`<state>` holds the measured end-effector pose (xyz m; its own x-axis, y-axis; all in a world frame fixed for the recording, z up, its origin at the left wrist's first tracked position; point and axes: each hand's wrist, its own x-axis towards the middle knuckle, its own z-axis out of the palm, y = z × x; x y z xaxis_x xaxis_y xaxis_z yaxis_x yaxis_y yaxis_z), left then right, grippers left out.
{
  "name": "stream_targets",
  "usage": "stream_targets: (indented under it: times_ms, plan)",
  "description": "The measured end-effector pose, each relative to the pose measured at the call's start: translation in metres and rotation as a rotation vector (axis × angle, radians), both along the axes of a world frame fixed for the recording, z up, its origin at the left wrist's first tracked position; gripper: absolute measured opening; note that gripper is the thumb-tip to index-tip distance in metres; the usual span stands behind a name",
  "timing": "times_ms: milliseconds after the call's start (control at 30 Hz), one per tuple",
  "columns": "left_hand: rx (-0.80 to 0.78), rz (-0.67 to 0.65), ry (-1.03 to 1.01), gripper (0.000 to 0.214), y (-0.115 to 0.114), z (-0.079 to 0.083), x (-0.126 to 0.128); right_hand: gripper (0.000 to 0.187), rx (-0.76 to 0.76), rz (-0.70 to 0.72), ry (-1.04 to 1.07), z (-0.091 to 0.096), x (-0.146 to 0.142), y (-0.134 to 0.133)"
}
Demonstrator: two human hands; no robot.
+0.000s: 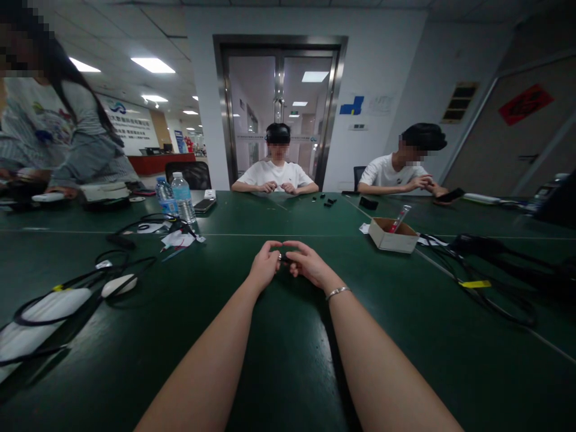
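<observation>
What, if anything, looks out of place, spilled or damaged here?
Only clutter: at left, black cables tangle across a white object, and paper scraps lie beside the bottles. No spill or damage shows, though the hands mostly cover the small dark object they hold.

Two bottles [180,195] are placed at left on a green surface [207,294], an open box [392,242] at right.

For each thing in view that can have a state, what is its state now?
Small dark object, held
Left hand, pinching it
Right hand, pinching it
Bracelet, worn
Box, open-topped
Tube, leaning in box
Water bottles, upright
Glass doors, closed
Ceiling lights, lit
</observation>
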<state>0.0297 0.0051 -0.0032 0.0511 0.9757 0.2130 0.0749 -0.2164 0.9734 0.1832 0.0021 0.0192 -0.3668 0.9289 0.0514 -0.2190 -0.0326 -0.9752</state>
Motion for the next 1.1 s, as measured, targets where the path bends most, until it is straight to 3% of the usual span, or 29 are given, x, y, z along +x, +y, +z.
stream_targets:
  times_ms: [100, 133, 267, 400, 533, 667, 833, 967, 1100]
  plan:
    - [0.005, 0.007, 0.0, 0.032, -0.0002, 0.0003, -0.0001, 0.077, 0.031, 0.002, 0.025, 0.0029, -0.0005, -0.0021]
    - [0.005, 0.012, -0.002, 0.032, -0.0004, 0.0005, -0.0002, 0.077, 0.014, 0.009, 0.008, 0.0036, -0.001, -0.0026]
    - [0.004, 0.01, -0.006, 0.032, -0.001, 0.0012, -0.0005, 0.047, 0.017, -0.009, -0.095, 0.0042, -0.004, -0.0021]
    - [-0.006, 0.028, -0.004, 0.033, -0.0004, 0.0003, -0.0016, 0.069, 0.047, -0.001, -0.051, 0.0024, -0.0048, 0.0]
    - [-0.002, 0.035, 0.006, 0.032, -0.0003, -0.0001, -0.0016, 0.043, -0.007, 0.01, -0.086, 0.0002, -0.0045, 0.002]
    - [0.006, 0.067, -0.001, 0.03, -0.0001, -0.0002, -0.0003, 0.068, 0.039, -0.011, -0.042, 0.0, -0.0038, 0.0018]
    - [0.007, 0.082, 0.0, 0.03, 0.0009, -0.0009, 0.0006, 0.036, -0.04, 0.004, -0.068, 0.0005, -0.0038, 0.0018]
    - [0.007, 0.08, -0.004, 0.03, 0.0002, -0.0001, 0.0002, 0.054, 0.003, -0.014, -0.008, 0.0004, -0.0035, 0.0022]
    - [0.009, 0.068, -0.006, 0.03, 0.0, -0.0001, -0.0002, 0.039, -0.048, -0.013, -0.058, 0.0012, -0.0041, 0.0021]
